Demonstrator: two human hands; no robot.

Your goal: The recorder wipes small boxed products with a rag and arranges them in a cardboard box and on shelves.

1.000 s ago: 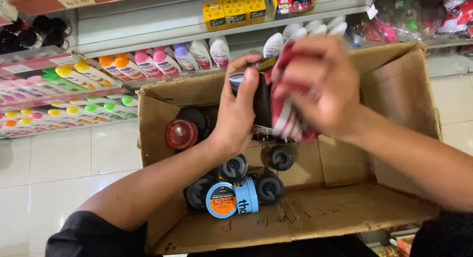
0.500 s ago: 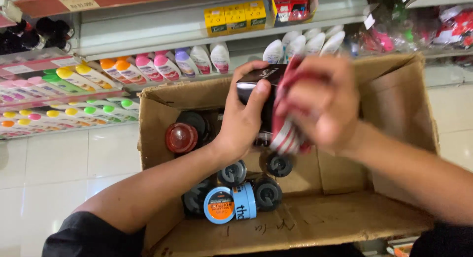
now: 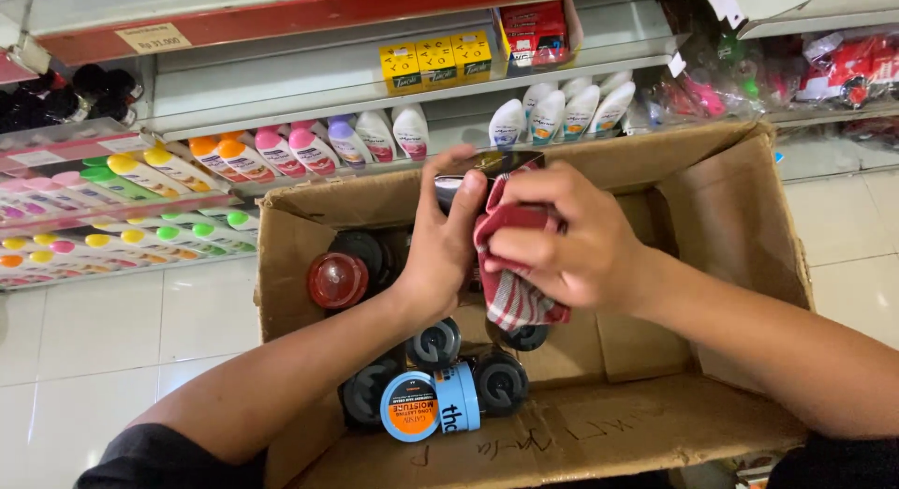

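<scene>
Head view: left hand (image 3: 440,255) grip closed round dark jar (image 3: 456,185); right hand (image 3: 571,241) clutches striped cloth (image 3: 513,297).

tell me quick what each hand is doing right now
Left hand: closed around a dark container.
Right hand: closed on a red striped cloth, pressed against the container.

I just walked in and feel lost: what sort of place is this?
Most likely a small shop or minimarket: tiered metal shelves carry rows of white toiletry bottles with coloured caps, a shelf-edge price label shows, and an open brown cardboard box holds round jars.
</scene>
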